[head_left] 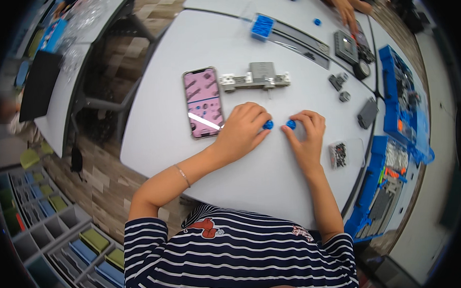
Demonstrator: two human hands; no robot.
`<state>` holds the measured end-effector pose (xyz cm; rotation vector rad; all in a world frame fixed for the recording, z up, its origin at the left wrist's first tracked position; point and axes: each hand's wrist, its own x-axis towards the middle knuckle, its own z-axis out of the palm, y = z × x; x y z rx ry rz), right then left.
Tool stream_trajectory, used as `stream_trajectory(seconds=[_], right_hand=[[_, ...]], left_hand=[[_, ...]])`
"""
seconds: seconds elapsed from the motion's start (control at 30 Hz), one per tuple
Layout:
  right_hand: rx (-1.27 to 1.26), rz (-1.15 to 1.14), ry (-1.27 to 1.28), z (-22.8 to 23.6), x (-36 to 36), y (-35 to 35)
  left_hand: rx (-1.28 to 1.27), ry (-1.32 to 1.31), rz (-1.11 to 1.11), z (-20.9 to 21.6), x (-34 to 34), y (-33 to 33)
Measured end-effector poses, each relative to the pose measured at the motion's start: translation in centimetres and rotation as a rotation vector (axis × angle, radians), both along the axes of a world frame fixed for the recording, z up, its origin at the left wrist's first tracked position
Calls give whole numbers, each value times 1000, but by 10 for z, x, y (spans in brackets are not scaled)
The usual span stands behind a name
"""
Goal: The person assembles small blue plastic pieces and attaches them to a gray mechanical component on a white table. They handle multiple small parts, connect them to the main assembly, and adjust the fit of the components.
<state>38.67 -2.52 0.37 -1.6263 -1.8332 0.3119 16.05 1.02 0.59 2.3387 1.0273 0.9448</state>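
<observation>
Between the thumb and fingers of my left hand [244, 129] is a small round blue piece [268, 125], perhaps a toy gear. My right hand [306, 136] pinches a second blue piece [291, 124] of similar size. The two pieces are a short gap apart, over the white table [257, 178]. Just beyond my hands lies a grey block assembly [262, 76] with a long beam and a thin pin sticking out toward me. A phone [203, 102] showing pictures of parts on a pink screen lies to the left, close to my left wrist.
A clear box of small parts [338, 155] stands right of my right forearm. Grey pieces [368, 113] lie near the right edge, beside blue parts bins [374, 190]. Farther back are a blue box [262, 27] and another person's hand [343, 7] near a grey device [345, 46].
</observation>
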Motion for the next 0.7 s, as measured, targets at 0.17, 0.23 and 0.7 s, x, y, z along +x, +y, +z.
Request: stream_trajectory(seconds=[0.17, 0.23, 0.7], right_hand=[[-32, 14, 2, 4, -3, -1], [-48, 16, 3, 5, -3, -2], [-27, 43, -43, 3, -3, -1]], left_hand=[[9, -22, -10, -5, 0, -2], [5, -30, -18, -7, -1, -3], [-10, -22, -9, -14, 0, -8]])
